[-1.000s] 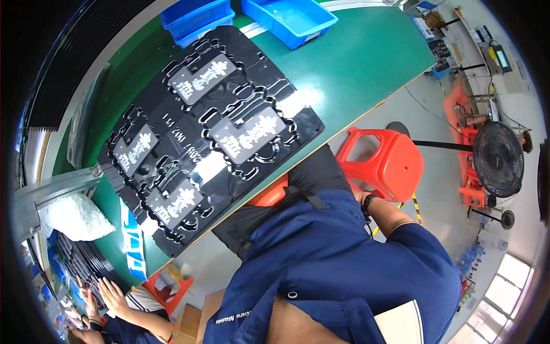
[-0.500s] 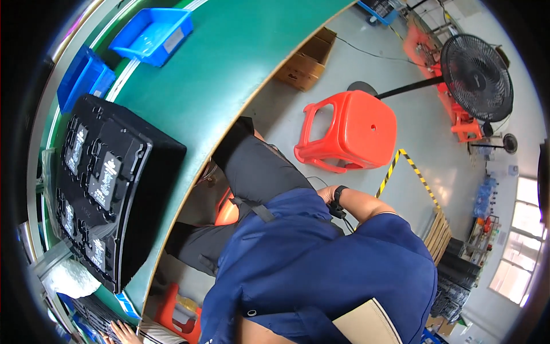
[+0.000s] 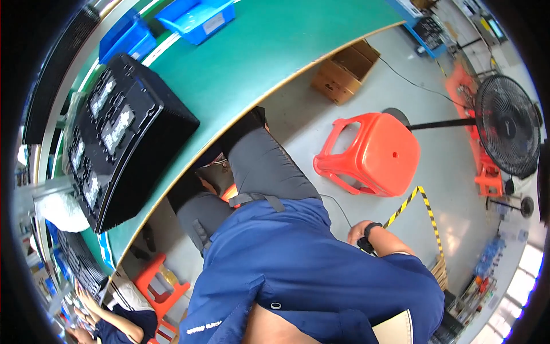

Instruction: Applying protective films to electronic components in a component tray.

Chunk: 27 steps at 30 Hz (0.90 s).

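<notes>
Right arm: bent at the elbow, coming in from the lower right, the forearm angled back toward the body's side.
Right hand: low beside the right hip, well apart from the desk (image 3: 246,69), with the right hand (image 3: 359,231) seen mostly from its back; a black watch (image 3: 373,226) circles the wrist.
Fingers: largely turned away; whether they are spread or closed cannot be told.
Dark object: a small dark object (image 3: 365,245) shows right against the hand; its kind, and whether it is gripped, cannot be made out.
Left hand: out of view.
Black trays: a stack of black trays (image 3: 157,152) sits on the desk to the person's left, near the front edge.
Markings: white print (image 3: 118,129) covers the grey plates in the top tray; a white label (image 3: 213,23) marks one blue bin (image 3: 197,34); white lettering (image 3: 204,328) crosses the shirt (image 3: 309,252).
Floor side: a red stool (image 3: 389,155) stands just beyond the right hand, a black fan (image 3: 507,126) farther right, striped tape (image 3: 409,205) near the wrist, a cardboard box (image 3: 332,83) by the desk.
Lower left: a co-worker (image 3: 129,321) beside another red stool (image 3: 157,286).
</notes>
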Each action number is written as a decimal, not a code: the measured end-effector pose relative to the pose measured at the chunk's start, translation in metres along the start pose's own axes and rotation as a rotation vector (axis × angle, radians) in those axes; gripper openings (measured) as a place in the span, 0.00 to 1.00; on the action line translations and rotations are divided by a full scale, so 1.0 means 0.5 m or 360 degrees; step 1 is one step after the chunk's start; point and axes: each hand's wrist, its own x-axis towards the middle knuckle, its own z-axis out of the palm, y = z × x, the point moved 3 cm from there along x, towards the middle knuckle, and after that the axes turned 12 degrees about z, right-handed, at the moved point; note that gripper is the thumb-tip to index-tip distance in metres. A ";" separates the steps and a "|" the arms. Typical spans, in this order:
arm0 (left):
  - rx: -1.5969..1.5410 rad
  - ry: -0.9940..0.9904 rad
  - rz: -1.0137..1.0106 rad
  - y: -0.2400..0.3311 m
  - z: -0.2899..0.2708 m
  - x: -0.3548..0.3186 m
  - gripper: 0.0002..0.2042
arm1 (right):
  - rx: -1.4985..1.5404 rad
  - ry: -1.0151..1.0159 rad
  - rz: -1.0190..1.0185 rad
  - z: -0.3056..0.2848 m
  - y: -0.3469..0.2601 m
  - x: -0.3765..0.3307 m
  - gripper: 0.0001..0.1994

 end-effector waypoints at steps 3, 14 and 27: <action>0.0298 0.0133 -0.0291 -0.102 0.046 -0.072 0.19 | -0.0387 0.0677 0.0026 -0.085 -0.100 -0.384 0.25; 0.1029 0.0359 0.0274 -0.149 0.300 0.205 0.19 | -0.0152 0.2053 -0.1802 -0.290 -0.419 -0.879 0.24; 0.1960 0.0031 0.0813 -0.112 0.451 0.257 0.07 | -0.0634 0.2791 -0.1896 -0.211 -0.582 -0.902 0.08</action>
